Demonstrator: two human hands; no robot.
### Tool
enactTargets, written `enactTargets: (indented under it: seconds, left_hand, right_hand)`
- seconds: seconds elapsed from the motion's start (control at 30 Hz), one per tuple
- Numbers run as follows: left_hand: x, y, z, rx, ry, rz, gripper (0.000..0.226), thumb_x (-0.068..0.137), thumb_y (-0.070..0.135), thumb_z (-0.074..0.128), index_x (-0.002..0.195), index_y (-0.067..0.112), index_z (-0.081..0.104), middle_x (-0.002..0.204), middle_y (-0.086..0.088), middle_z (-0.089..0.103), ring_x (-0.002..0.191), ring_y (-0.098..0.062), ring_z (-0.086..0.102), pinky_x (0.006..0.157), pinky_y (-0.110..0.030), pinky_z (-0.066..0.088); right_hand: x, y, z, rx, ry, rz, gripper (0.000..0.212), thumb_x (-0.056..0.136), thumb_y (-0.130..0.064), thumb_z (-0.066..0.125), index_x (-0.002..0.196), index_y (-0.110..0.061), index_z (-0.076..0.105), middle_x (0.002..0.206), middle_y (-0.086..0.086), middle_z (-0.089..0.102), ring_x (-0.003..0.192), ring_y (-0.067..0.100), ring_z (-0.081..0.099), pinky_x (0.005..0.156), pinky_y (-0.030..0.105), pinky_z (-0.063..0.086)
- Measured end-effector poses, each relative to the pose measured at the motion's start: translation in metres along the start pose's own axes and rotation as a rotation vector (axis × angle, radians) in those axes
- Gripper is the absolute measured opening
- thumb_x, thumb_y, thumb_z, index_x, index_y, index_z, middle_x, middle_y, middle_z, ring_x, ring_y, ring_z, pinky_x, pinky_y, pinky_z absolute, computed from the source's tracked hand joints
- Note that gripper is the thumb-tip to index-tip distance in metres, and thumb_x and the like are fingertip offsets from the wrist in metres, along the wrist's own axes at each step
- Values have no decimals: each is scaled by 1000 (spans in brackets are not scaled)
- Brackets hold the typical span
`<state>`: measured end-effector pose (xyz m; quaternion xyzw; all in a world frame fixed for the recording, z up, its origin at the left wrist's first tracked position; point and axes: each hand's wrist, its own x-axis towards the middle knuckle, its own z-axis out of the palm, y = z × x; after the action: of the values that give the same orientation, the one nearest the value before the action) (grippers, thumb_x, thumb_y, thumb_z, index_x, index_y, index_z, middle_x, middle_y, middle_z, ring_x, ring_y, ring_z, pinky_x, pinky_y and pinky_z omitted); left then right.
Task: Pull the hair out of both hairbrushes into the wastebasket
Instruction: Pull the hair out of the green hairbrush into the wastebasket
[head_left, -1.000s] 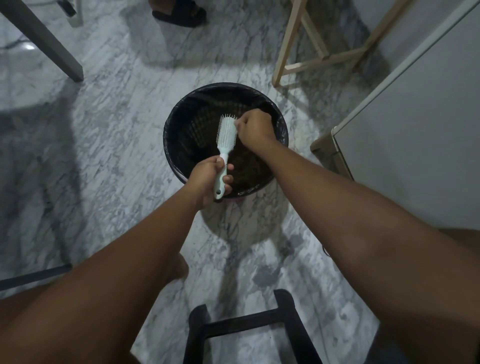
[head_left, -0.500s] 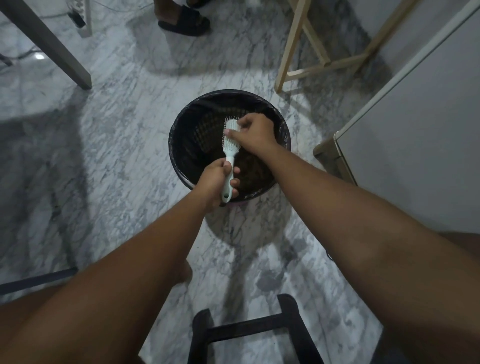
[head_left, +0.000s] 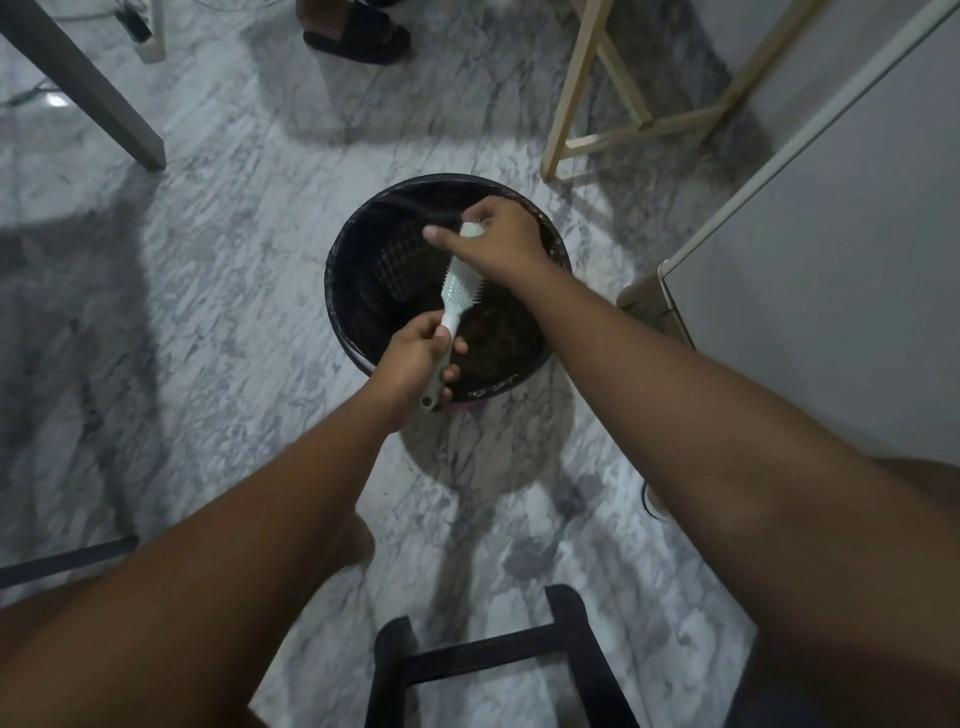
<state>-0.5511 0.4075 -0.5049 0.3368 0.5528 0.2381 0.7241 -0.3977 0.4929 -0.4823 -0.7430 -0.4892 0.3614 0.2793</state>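
A pale mint hairbrush (head_left: 457, 291) is held over a round black-lined wastebasket (head_left: 353, 244) on the marble floor. My left hand (head_left: 415, 358) grips the brush's handle at the basket's near rim. My right hand (head_left: 493, 239) lies over the far end of the brush head, fingers curled on it, thumb pointing left. The brush tilts to the upper right with its bristles turned toward the right. Brown hair (head_left: 498, 338) lies in the bottom of the basket. Whether hair is pinched in my right fingers is hidden. Only one brush is in view.
A black stool frame (head_left: 488, 660) stands near me at the bottom. A white cabinet (head_left: 810, 270) fills the right side. Light wooden legs (head_left: 571, 88) stand behind the basket, a grey table leg (head_left: 88, 88) at upper left. Another person's sandalled foot (head_left: 358, 31) is at the top.
My right hand has slid from the side of the brush head up to its far end. The brush has tipped from upright to leaning upper right.
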Motion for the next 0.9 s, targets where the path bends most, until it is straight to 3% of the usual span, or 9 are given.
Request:
enactTargets:
  seconds: [0.1,0.27,0.33,0.4,0.43,0.6,0.7,0.77,0.9]
  left_hand:
    - [-3,0,6,49,-16,18,30,106,16,37,131,16,53,87,-2,59,55,-12,42,51,-27,38]
    - [-4,2,2,-40,-43,-17,31,107,15,36,132,15,53,86,-3,58,54,-11,41,49,-25,35]
    - [-4,2,-1,-95,-43,-34,32,107,16,35,133,16,53,88,-3,58,53,-10,41,47,-24,36]
    - [-4,3,-2,-177,-28,-45,33,107,17,34,133,15,53,88,-3,58,52,-10,41,45,-23,36]
    - [-4,5,-2,-214,-16,-49,33,107,17,34,134,14,53,88,-3,57,52,-9,41,44,-22,35]
    - [-1,6,-4,-252,32,-63,33,106,17,34,134,13,52,90,-3,55,51,-9,41,44,-21,36]
    - [-2,6,-3,-212,22,-59,32,107,18,35,132,17,54,91,-3,55,52,-9,42,46,-22,36]
    - [-3,6,-2,-173,15,-53,32,107,18,35,133,19,53,90,-3,56,54,-10,42,48,-24,36]
    - [-4,5,-2,-139,25,-42,31,106,16,35,132,16,52,92,-5,56,55,-12,41,48,-24,36]
  right_hand:
    - [6,-2,-4,-40,122,-28,24,78,-45,78,86,-22,78,85,-6,72,82,8,66,78,27,55]
    - [11,-2,-14,-19,65,11,34,92,-38,66,85,-7,79,77,5,71,75,14,65,73,27,51]
    - [12,-4,-16,213,59,119,34,96,-32,63,83,-3,75,85,9,72,79,18,69,69,28,57]
    - [11,-3,-17,582,55,265,27,100,-24,57,94,-1,69,101,14,72,92,27,73,68,31,63]
    - [8,-2,-16,653,54,300,27,102,-22,54,101,2,67,103,16,70,95,29,72,67,31,62]
    - [-16,22,-1,327,4,133,26,102,-18,52,101,1,70,100,13,72,87,20,74,71,45,64]
    - [-25,23,3,268,-101,41,28,91,-27,70,107,-5,72,96,8,74,84,16,74,63,36,64]
    - [-26,21,2,230,-93,19,32,80,-31,81,92,-2,75,86,9,75,76,16,74,60,30,63]
    - [-20,19,0,224,-82,88,24,91,-18,70,81,3,72,76,14,73,61,17,72,60,31,62]
